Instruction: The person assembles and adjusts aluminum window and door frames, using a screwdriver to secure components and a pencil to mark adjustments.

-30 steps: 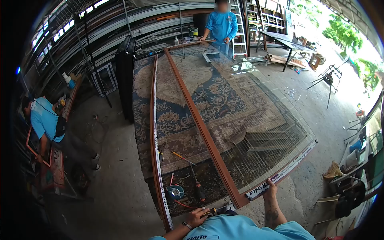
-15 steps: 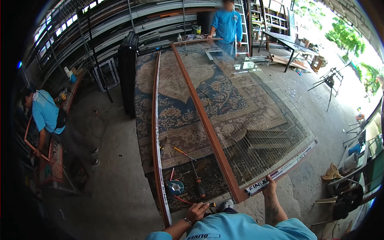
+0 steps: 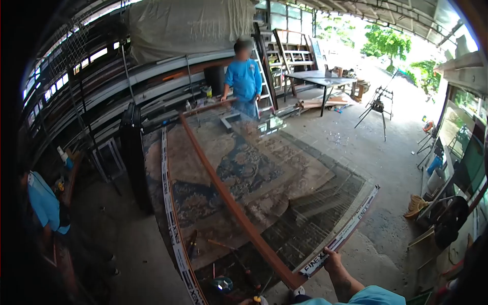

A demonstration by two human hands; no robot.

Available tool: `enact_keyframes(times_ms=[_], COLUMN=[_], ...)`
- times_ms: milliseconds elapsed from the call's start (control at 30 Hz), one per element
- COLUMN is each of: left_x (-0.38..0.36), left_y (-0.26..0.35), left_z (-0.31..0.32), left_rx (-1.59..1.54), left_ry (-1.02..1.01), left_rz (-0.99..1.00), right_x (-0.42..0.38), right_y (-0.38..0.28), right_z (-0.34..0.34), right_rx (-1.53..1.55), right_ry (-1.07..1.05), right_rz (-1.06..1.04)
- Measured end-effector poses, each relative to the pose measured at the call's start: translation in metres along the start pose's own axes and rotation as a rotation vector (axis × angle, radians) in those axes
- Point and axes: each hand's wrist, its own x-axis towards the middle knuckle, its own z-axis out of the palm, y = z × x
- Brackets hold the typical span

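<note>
My right hand [image 3: 333, 260] is closed around the near rail [image 3: 351, 223] of a brown-framed glass panel, over white FINEX tape. The panel's long brown stile [image 3: 223, 198] runs away from me, with the clear glass [image 3: 305, 203] to its right. Only a sliver of my left hand [image 3: 247, 302] shows at the bottom edge, beside a tool with a yellow-and-black handle [image 3: 260, 300]; its grip is mostly cut off. To the left lies a separate taped brown bar [image 3: 172, 218]. Between bar and stile are a blue round object [image 3: 222, 284] and a dark-handled screwdriver [image 3: 250, 278].
A patterned carpet [image 3: 203, 168] covers the worktable under the panel. At its far end stands a person in blue [image 3: 243, 79], one hand by the frame; another person [image 3: 44, 201] bends at a bench on the left. A broom [image 3: 420, 206] is at right.
My view has tilted up, so the panel sits lower and further left. My left hand has nearly left the picture. My right hand still grips the near rail.
</note>
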Motion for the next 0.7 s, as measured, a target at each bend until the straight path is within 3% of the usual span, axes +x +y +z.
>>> enact_keyframes(times_ms=[33,67,133,200,233,267,333,433,467,533,567,600,700], left_x=[0.004,0.017,0.022,0.029,0.030,0.036,0.052,0.063,0.061,0.047,0.036,0.028,0.007], left_y=[0.016,0.021,0.074,0.065,0.101,0.052,0.026,-0.015,-0.007,0.016,0.007,0.043,0.063], left_z=[0.005,0.002,0.010,0.007,0.012,0.010,0.045,0.100,0.106,0.117,0.108,0.105,0.083], left_rx=[-0.146,0.160,0.179,0.010,-0.026,-0.029,-0.366,-0.346,-0.344,-0.840,-0.826,-0.874,-0.726], left_ry=[0.023,0.058,0.285,0.378,0.378,0.344,0.408,0.432,0.448,0.666,0.587,0.559,0.683], left_rz=[-0.003,-0.113,0.112,0.162,0.158,-0.015,-0.078,-0.178,-0.169,-0.088,-0.055,-0.063,-0.100], right_x=[-0.003,-0.002,-0.008,-0.001,0.003,0.007,0.001,-0.035,-0.049,-0.062,-0.065,-0.071,-0.090], right_y=[0.001,0.001,-0.004,-0.001,-0.002,-0.005,-0.014,-0.033,-0.039,-0.045,-0.047,-0.049,-0.057], right_z=[0.004,0.002,0.009,-0.001,-0.006,-0.010,-0.008,0.008,0.015,0.024,0.024,0.023,0.035], right_rx=[-0.030,-0.048,-0.081,-0.133,-0.110,-0.085,-0.113,-0.114,-0.123,-0.150,-0.170,-0.190,-0.249], right_ry=[0.094,0.034,0.033,0.043,0.032,0.013,-0.034,-0.223,-0.284,-0.279,-0.309,-0.337,-0.419], right_rz=[0.031,0.025,0.059,0.091,0.118,0.140,0.201,0.259,0.274,0.327,0.359,0.395,0.427])
